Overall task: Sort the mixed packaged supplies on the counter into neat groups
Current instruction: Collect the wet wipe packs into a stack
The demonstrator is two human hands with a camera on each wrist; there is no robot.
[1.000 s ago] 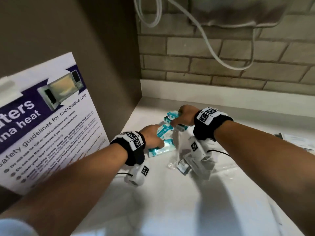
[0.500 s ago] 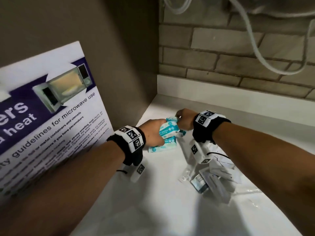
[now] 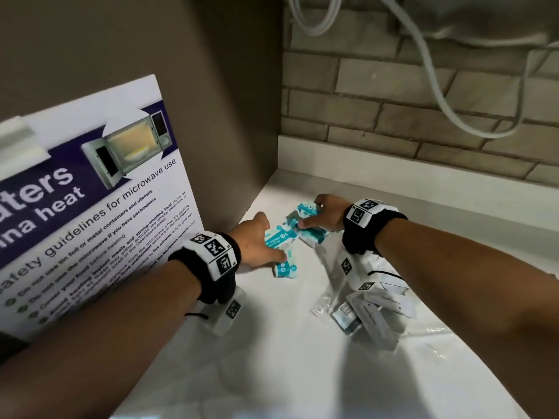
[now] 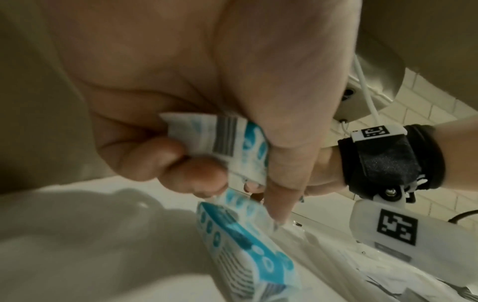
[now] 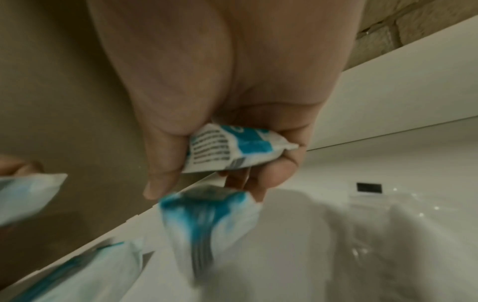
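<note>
Several teal-and-white packets (image 3: 286, 246) lie bunched in the counter's far left corner. My left hand (image 3: 257, 244) grips one teal packet (image 4: 232, 143) between thumb and curled fingers, with another packet (image 4: 243, 251) on the counter just below it. My right hand (image 3: 325, 216) pinches a second teal packet (image 5: 232, 149) over the same bunch, and a blurred packet (image 5: 207, 220) lies under it. The two hands nearly touch. A pile of white toothpaste boxes and clear wrappers (image 3: 375, 309) sits under my right forearm.
A laminated microwave safety poster (image 3: 90, 207) leans against the brown side wall on the left. A white upstand (image 3: 393, 167) and brick wall close the back, with a white cable (image 3: 435, 86) hanging above. White counter (image 3: 272, 358) stretches toward me.
Both hands stayed on the teal packets in the corner, the left shifting slightly left and down with its packet. The head view swung, bringing the poster closer.
</note>
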